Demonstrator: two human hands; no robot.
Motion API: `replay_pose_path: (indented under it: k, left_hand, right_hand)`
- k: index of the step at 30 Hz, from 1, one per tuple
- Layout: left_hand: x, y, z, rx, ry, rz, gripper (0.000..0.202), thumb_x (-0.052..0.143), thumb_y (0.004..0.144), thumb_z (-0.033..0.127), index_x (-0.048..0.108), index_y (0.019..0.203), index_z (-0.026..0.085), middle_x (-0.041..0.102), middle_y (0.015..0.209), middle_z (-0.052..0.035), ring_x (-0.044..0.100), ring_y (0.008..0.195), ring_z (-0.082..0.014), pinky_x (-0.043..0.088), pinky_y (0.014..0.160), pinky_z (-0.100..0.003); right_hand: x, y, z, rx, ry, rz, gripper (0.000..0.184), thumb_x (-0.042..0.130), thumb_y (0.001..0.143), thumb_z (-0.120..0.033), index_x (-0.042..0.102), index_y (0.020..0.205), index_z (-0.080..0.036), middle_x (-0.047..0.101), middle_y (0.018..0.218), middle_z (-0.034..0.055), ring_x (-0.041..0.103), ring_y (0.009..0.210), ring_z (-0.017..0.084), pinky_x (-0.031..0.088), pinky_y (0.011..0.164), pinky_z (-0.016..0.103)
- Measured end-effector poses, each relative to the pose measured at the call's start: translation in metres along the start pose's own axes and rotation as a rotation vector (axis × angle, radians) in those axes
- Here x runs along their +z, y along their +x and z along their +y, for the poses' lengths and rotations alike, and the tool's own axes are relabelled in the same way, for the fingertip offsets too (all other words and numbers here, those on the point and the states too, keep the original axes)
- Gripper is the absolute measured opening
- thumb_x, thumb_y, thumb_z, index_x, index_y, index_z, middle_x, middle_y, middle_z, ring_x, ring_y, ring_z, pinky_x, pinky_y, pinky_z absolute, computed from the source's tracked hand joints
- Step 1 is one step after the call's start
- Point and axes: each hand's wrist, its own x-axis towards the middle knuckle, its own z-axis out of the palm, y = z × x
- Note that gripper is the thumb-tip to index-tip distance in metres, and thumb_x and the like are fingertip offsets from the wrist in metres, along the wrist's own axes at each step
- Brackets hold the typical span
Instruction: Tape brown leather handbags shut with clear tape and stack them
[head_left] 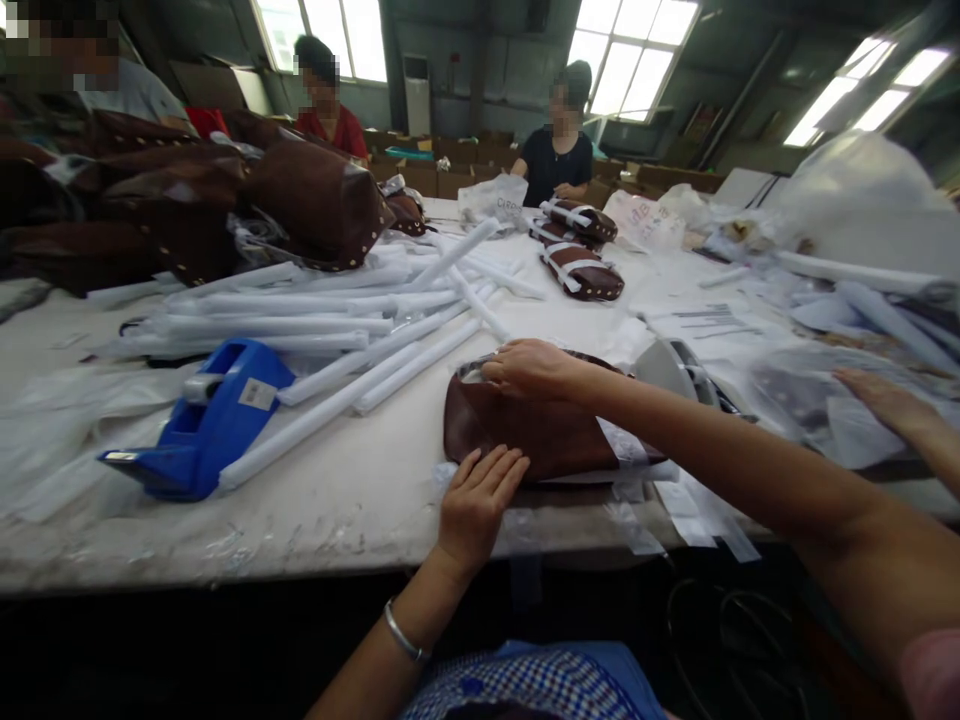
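Observation:
A brown leather bag (555, 430) lies on its side at the table's front edge, with clear tape (622, 445) over its right part. My left hand (480, 500), a silver bangle on its wrist, rests flat against the bag's near left side with fingers stretched out. Across the bag reaches my right arm, and my right hand (525, 368) is closed at the far left edge. A pale, shiny strip (472, 373) shows beside its fingertips; what they hold is hidden. Just behind the bag's right end stands a grey tape dispenser (667, 370).
A blue tape dispenser (217, 420) and white wrapped tubes (315, 325) lie to the left. Brown bags (315, 200) pile up behind them; taped bags (581, 268) lie farther back. At right, another person's hand (885, 400) rests on clear plastic (795, 390). Several people stand across the table.

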Motion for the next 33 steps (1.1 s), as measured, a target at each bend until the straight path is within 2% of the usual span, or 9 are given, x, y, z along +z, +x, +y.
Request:
replay_pose_path:
  k: [2,4,8,12,15,20,26,30,33]
  left_hand:
    - [0.0,0.0,0.001,-0.007,0.001,-0.003,0.04,0.045,0.098,0.009,0.059,0.133,0.024,0.067,0.131,0.0008,0.061,0.123,-0.0149,0.044,0.111,-0.036]
    - [0.0,0.0,0.001,-0.015,0.001,-0.006,0.039,0.047,0.098,0.01,0.059,0.133,0.025,0.066,0.132,0.0015,0.06,0.124,-0.0147,0.044,0.111,-0.036]
    - [0.0,0.001,0.001,-0.025,-0.003,-0.001,0.038,0.046,0.099,0.012,0.059,0.132,0.025,0.066,0.132,0.0021,0.061,0.124,-0.0144,0.043,0.112,-0.035]
    - [0.0,0.002,0.001,-0.028,-0.008,0.01,0.037,0.044,0.1,0.012,0.061,0.13,0.024,0.066,0.132,0.0017,0.06,0.124,-0.0149,0.043,0.113,-0.035]
    - [-0.001,0.003,0.001,-0.027,-0.013,0.02,0.035,0.045,0.099,0.013,0.062,0.129,0.024,0.067,0.131,0.0014,0.06,0.124,-0.0147,0.043,0.113,-0.035]
    - [-0.001,0.004,0.001,-0.022,-0.016,0.029,0.035,0.048,0.099,0.013,0.062,0.129,0.023,0.067,0.13,0.0011,0.061,0.123,-0.0147,0.043,0.113,-0.035]
    - [-0.001,0.004,-0.001,-0.011,-0.03,0.017,0.035,0.048,0.098,0.012,0.062,0.129,0.022,0.067,0.131,-0.0006,0.061,0.123,-0.0158,0.044,0.113,-0.036]
    - [0.0,0.003,-0.001,-0.028,-0.041,-0.003,0.037,0.05,0.098,0.013,0.06,0.131,0.023,0.067,0.131,-0.0015,0.061,0.124,-0.0159,0.044,0.113,-0.037]
    - [-0.001,0.003,0.0,-0.042,-0.058,0.01,0.035,0.05,0.097,0.014,0.062,0.129,0.023,0.068,0.13,-0.0014,0.061,0.124,-0.0156,0.043,0.114,-0.037]
  right_hand:
    - [-0.004,-0.01,-0.01,0.097,0.033,0.003,0.01,0.055,0.093,-0.024,0.063,0.097,-0.02,0.072,0.092,0.0072,0.066,0.077,0.02,0.039,0.066,0.028]
    - [-0.004,-0.02,-0.019,0.189,0.093,0.07,0.011,0.056,0.094,-0.026,0.062,0.102,-0.021,0.073,0.096,0.0058,0.066,0.078,0.02,0.037,0.062,0.027]
    - [0.007,-0.038,-0.028,0.363,0.264,0.277,0.024,0.061,0.091,-0.024,0.06,0.115,-0.025,0.074,0.1,0.003,0.069,0.087,0.021,0.043,0.069,0.027]
    - [0.018,-0.051,-0.036,0.467,0.413,0.45,0.029,0.069,0.084,-0.023,0.063,0.112,-0.026,0.075,0.093,0.0006,0.07,0.086,0.022,0.05,0.075,0.03]
    - [0.024,-0.06,-0.046,0.474,0.466,0.544,0.03,0.07,0.081,-0.02,0.064,0.11,-0.026,0.075,0.096,0.0024,0.07,0.089,0.024,0.053,0.082,0.036]
    - [0.04,-0.069,-0.065,0.401,0.558,0.682,0.036,0.059,0.079,-0.006,0.062,0.109,-0.025,0.073,0.094,0.0012,0.069,0.095,0.022,0.053,0.095,0.04]
    - [0.051,-0.075,-0.079,0.373,0.72,0.785,0.025,0.058,0.085,-0.006,0.064,0.101,-0.025,0.073,0.093,0.0011,0.071,0.085,0.017,0.059,0.079,0.029]
    - [0.049,-0.079,-0.089,0.349,0.677,0.862,0.022,0.062,0.088,-0.01,0.066,0.102,-0.026,0.075,0.094,0.0021,0.072,0.087,0.018,0.062,0.078,0.029]
    - [0.05,-0.085,-0.097,0.306,0.606,0.88,0.026,0.063,0.088,-0.009,0.066,0.106,-0.028,0.076,0.101,0.0024,0.072,0.095,0.02,0.062,0.086,0.034]
